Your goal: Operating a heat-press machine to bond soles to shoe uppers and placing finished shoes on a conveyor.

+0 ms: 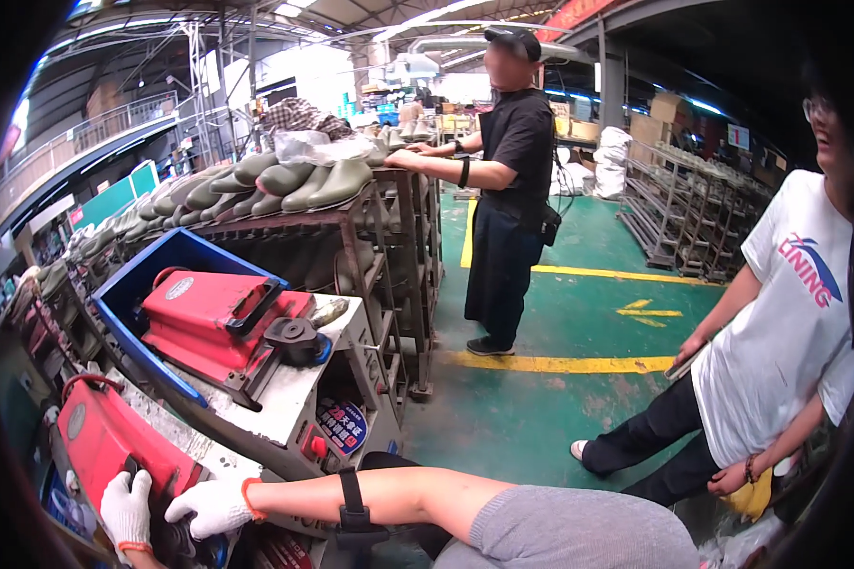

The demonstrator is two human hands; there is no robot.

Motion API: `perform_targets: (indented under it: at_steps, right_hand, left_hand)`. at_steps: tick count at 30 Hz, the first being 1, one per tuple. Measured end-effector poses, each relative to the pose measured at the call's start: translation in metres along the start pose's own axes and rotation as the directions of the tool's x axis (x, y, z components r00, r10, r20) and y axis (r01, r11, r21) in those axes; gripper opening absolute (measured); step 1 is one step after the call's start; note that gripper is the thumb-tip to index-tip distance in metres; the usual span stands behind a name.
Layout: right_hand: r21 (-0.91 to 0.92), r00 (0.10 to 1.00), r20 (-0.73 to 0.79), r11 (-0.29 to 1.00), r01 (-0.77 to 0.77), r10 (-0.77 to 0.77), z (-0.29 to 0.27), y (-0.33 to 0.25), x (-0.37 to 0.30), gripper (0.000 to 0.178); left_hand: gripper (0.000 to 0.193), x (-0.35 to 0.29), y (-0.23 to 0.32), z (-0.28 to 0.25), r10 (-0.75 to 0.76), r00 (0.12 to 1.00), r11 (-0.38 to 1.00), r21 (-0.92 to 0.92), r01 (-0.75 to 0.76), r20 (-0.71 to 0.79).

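My left hand, in a white knit glove with an orange cuff, is at the front of a red machine head at the lower left. Its bent fingers close against a small dark part there, which I cannot make out. Just right of it is my right hand, gloved the same way, its fingers apart over the dark lower part of the machine. Nothing shows in its grasp. A second red machine head, with a black round part in front, sits farther off on the white bench.
A blue bin stands behind the second machine head. Olive-green boots fill a rusty rack. A red button is on the bench side. One person stands at the rack, another at the right.
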State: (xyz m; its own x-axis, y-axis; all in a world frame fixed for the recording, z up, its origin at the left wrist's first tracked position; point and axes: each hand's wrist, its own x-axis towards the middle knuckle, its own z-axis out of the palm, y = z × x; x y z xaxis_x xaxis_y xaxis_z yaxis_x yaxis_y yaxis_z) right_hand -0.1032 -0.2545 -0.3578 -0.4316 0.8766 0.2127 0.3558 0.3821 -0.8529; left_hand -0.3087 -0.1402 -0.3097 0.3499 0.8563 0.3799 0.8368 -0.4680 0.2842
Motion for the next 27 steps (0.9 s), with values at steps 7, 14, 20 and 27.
perform_targets:
  at_steps: [7,14,20,27]
  right_hand:
    - [0.282,0.962,0.196,0.929,-0.24,0.189,-0.008,-0.001,0.001,0.078]
    - [0.427,0.966,0.19,0.87,-0.245,0.178,-0.016,-0.002,-0.007,0.074]
    - [0.152,0.98,-0.196,0.986,0.069,-0.038,0.033,-0.008,-0.017,0.058]
    - [0.326,0.946,-0.321,0.943,0.066,0.045,0.108,-0.031,-0.046,0.063]
  left_hand:
    - [0.048,-0.005,0.019,-0.012,-0.011,1.0,1.0,-0.01,0.011,0.021]
    - [0.048,-0.01,0.03,-0.021,0.056,0.997,0.998,-0.035,-0.054,0.049]
    - [0.052,-0.013,0.037,-0.028,0.039,0.992,0.999,-0.009,-0.038,0.124]
    - [0.053,-0.012,0.031,-0.038,0.046,0.967,0.997,0.055,-0.062,0.249]
